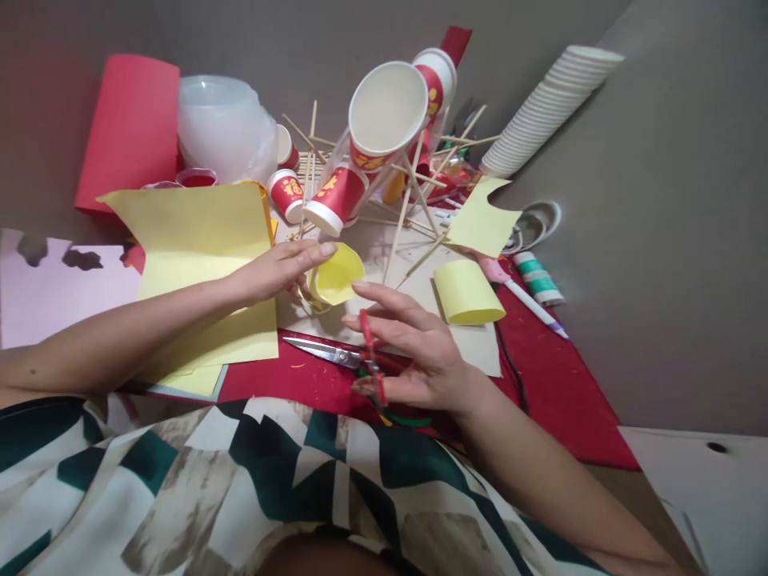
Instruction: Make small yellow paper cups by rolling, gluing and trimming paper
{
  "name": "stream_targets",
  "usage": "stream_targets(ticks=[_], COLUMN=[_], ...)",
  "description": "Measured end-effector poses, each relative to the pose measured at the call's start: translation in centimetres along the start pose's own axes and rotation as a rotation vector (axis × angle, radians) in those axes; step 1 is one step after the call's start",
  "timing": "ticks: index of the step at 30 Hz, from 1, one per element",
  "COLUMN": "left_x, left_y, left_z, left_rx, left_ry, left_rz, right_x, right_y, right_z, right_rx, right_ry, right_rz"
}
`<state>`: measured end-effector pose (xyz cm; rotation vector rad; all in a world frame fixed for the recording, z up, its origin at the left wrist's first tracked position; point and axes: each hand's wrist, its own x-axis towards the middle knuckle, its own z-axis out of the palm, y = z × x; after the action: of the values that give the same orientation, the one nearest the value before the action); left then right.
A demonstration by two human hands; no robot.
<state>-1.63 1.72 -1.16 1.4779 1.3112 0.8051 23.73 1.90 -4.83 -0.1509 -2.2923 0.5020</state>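
My left hand (288,268) grips a curved piece of yellow paper (339,274) with a rounded edge, thumb on top and fingers partly hidden behind it. My right hand (420,344) is just to its right, index fingertip close to the paper's edge. Red-handled scissors (366,340) hang on the fingers of this hand. Silver scissor blades (321,350) point left below; whether they belong to the same pair I cannot tell. A rolled yellow paper tube (469,293) lies right of my right hand. Yellow sheets (204,264) lie under my left forearm.
Red-and-white paper cups (389,112) and joined wooden sticks (414,184) stand behind my hands. A tall stack of white cups (552,108) leans at the right. A cut yellow sheet (485,220), a glue gun (522,292), plastic bowls (222,128) and red card (132,132) surround the workspace.
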Motion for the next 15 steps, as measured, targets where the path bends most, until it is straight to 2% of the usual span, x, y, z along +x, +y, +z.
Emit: stream_targets(ticks=[3, 5, 8, 11, 15], left_x=[0.3, 0.6, 0.8, 0.5, -0.1], left_y=[0.7, 0.8, 0.7, 0.1, -1.5], left_z=[0.9, 1.3, 1.2, 0.5, -0.4], left_rx=[0.036, 0.034, 0.004, 0.060, 0.484], left_ry=[-0.026, -0.033, -0.043, -0.035, -0.076], left_rz=[-0.008, -0.013, -0.052, -0.040, 0.112], right_x=[0.0, 0.0, 0.0, 0.1, 0.1], right_y=[0.1, 0.4, 0.8, 0.9, 0.7], right_z=[0.1, 0.1, -0.2, -0.6, -1.0], right_rx=[-0.184, -0.253, -0.200, -0.125, -0.017], right_ry=[-0.088, -0.059, 0.102, 0.278, 0.434], right_rz=[-0.013, 0.003, 0.040, 0.137, 0.308])
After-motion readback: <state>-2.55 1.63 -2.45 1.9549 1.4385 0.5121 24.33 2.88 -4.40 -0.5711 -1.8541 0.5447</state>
